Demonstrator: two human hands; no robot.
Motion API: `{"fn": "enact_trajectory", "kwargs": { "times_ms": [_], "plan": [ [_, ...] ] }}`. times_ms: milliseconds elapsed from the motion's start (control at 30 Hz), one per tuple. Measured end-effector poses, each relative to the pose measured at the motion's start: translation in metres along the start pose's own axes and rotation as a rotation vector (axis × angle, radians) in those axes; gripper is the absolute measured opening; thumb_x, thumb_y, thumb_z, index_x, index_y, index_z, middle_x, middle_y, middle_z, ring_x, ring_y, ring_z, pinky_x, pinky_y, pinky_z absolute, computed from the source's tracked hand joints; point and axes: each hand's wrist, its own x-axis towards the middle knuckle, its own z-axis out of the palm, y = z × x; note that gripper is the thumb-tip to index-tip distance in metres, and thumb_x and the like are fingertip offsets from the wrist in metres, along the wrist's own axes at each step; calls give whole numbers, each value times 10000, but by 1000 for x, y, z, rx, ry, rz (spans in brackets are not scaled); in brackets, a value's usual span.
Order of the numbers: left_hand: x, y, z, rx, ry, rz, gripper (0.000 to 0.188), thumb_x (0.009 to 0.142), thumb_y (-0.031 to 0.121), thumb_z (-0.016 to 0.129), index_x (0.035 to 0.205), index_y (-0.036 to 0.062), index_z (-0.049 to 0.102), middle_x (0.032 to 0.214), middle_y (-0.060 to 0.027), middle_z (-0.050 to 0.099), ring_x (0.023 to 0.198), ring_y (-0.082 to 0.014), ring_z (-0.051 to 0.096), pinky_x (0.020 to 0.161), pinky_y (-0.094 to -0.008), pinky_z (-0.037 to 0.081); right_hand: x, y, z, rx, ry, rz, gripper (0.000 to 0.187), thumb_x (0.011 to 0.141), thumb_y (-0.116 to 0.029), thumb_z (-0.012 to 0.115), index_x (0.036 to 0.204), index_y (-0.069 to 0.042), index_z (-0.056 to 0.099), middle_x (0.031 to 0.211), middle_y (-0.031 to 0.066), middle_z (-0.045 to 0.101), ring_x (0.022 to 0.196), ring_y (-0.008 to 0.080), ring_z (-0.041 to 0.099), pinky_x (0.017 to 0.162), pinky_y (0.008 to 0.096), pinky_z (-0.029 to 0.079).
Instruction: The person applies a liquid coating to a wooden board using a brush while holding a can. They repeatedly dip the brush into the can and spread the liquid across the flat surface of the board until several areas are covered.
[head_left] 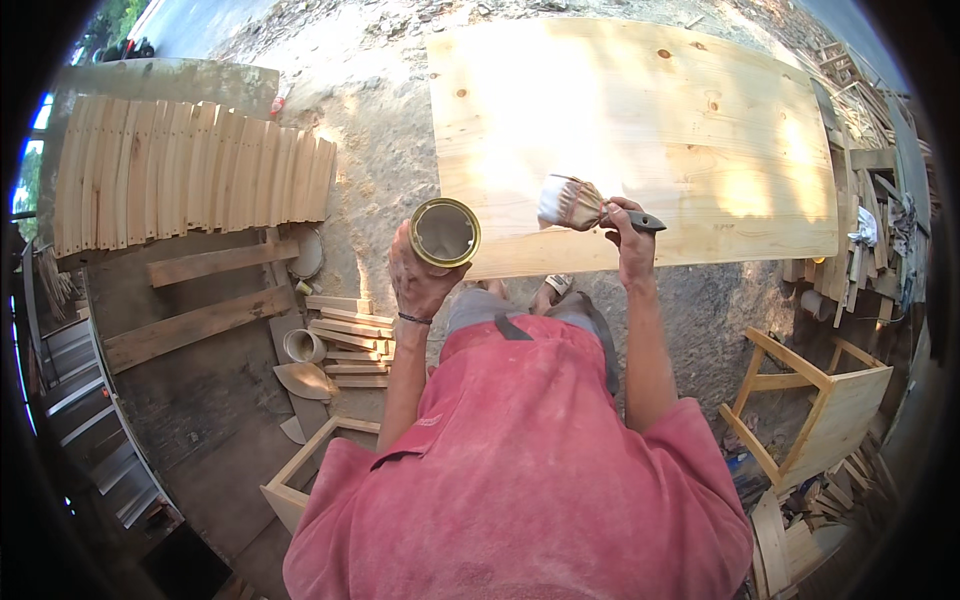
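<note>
My left hand (415, 278) is wrapped round a round metal can (445, 262) with a gold rim, its open top facing up and greyish inside. In my right hand (633, 240) is a wide paintbrush (575, 203), gripped by its dark handle. Pale bristles point left, and string or wrapping binds the brush's middle. Beneath the brush spreads a large pale wooden panel (640, 140) with knots and bright sun patches. The brush's tip is over the panel's near part; whether it touches I cannot tell.
At the left, a row of wooden slats (190, 175) lies on a table, with stacked wood strips (350, 340) nearer me. A small wooden frame (810, 400) stands at the right, below a scrap wood pile (870, 215). A beige pot (303, 346) sits beside the strips.
</note>
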Motion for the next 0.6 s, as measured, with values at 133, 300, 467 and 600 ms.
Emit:
{"fn": "enact_trajectory", "kwargs": {
  "times_ms": [133,300,467,600],
  "plan": [
    [-10,2,-6,-61,-24,-120,1211,600,369,976,1510,-15,276,1388,-261,489,1261,-440,513,1057,-511,447,31,53,-53,-198,27,-59,275,912,-199,752,1124,-29,703,934,22,734,826,78,654,701,228,505],
    [-28,-11,-11,-144,72,-184,1231,638,421,961,1538,-8,239,1425,-254,475,1301,-420,509,1084,-499,448,51,23,-145,-383,48,-174,287,911,-206,777,1139,-46,713,947,11,734,829,69,637,701,239,522],
    [-29,-28,-18,-58,117,-161,1215,659,414,954,1541,0,228,1434,-244,478,1308,-412,510,1097,-500,440,73,-33,-230,-679,222,-250,299,923,-182,748,1173,-24,705,922,33,741,835,114,676,710,254,541],
    [-27,-50,-25,-142,83,-222,1205,659,395,956,1541,3,233,1412,-252,497,1302,-420,514,1097,-504,437,79,-39,-207,-1164,442,-537,221,894,-148,723,1112,-152,758,941,128,751,803,237,731,686,313,599]
  ]
}}
